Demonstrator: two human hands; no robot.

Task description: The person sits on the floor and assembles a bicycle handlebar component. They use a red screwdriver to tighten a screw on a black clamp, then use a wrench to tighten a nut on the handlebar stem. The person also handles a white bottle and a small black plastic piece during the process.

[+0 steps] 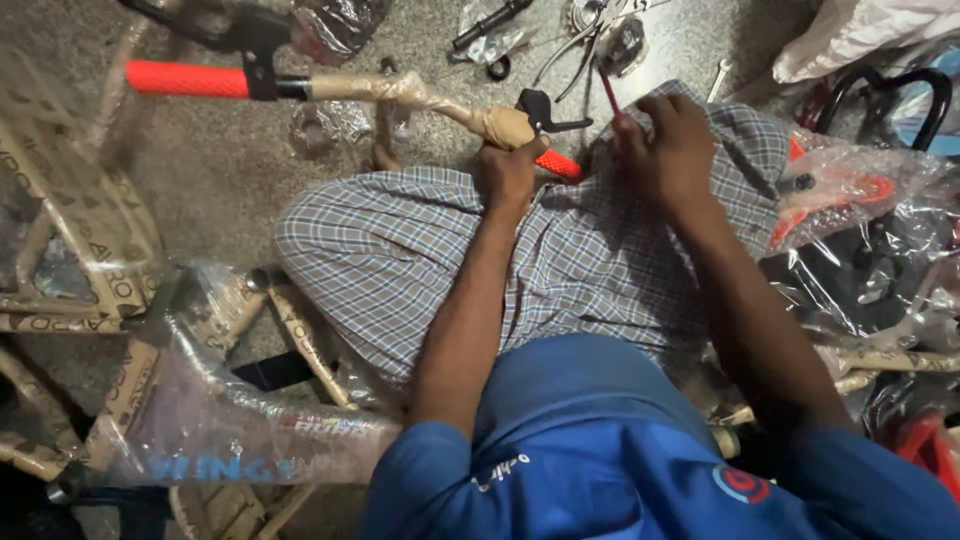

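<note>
I sit on the floor with a paper-wrapped bicycle handlebar (400,90) lying across my checked-cloth lap. My left hand (510,170) is closed around the bar near its right end, just below a black brake lever (545,110). An orange grip (185,78) covers the bar's far left end, and a second orange grip (558,163) pokes out beside my left hand. My right hand (668,145) holds a thin red-handled tool (610,95), point up, close to the brake lever.
A wrapped bicycle frame (200,400) lies at my left. Pliers (585,35), a black tool (490,22) and small parts lie on the floor ahead. Plastic-bagged orange parts (850,190) and a black hoop (890,85) crowd the right.
</note>
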